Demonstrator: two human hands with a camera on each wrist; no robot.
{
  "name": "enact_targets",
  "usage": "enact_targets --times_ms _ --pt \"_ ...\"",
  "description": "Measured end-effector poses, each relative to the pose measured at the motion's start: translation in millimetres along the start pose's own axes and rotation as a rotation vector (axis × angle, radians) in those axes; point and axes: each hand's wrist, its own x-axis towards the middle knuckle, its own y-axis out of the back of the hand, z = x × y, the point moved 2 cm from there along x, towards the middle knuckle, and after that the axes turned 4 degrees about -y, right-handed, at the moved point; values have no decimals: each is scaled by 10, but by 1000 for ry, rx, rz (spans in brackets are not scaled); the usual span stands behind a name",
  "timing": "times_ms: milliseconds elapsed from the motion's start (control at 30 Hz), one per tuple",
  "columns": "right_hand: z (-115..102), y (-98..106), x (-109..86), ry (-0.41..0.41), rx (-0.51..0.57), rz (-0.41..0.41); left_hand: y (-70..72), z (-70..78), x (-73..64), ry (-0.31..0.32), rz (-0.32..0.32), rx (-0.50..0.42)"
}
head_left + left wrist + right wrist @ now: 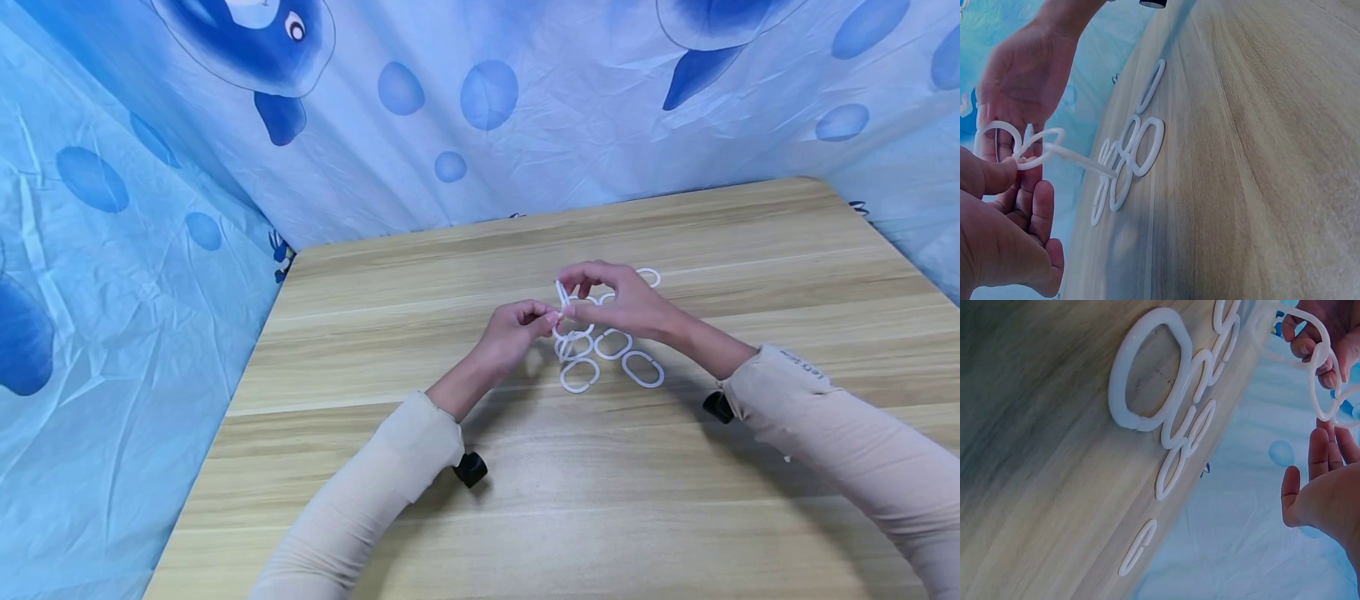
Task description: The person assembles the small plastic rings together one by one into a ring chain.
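Both hands meet above the table over white plastic oval chain links. My left hand [517,329] pinches a white link [1312,387] between thumb and fingers. Facing it, my right hand [618,300] holds a white link [560,292] upright between its thumb and fingertips. In the left wrist view, several joined links cross at the left thumb [1000,175], and one slants down toward the links on the table. The right fingers are partly hidden behind the held links there. Several more links lie around and below the hands, including a loose one [633,381] toward the right sleeve.
The wood-grain table [600,500] ends at a back edge against a blue curtain [315,167] with cartoon sea animals. Another link [658,277] lies beyond the right hand. Black wrist devices [471,469] hang under both sleeves.
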Motion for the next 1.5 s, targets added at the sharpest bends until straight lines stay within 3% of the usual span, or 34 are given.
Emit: enact_targets --times_ms 600,700,967,1267,1500 --pt "8 -43 -19 -84 -34 -54 30 11 9 24 28 5" --pt "5 -45 -17 -32 -72 -23 27 12 3 19 17 -7" --pt "-2 -50 6 224 -173 85 31 -6 -4 23 -21 -21" --pt "-8 -82 -23 236 -252 99 68 -11 18 27 39 -20" --pt "0 -107 -23 302 -304 119 64 4 18 15 34 -33"
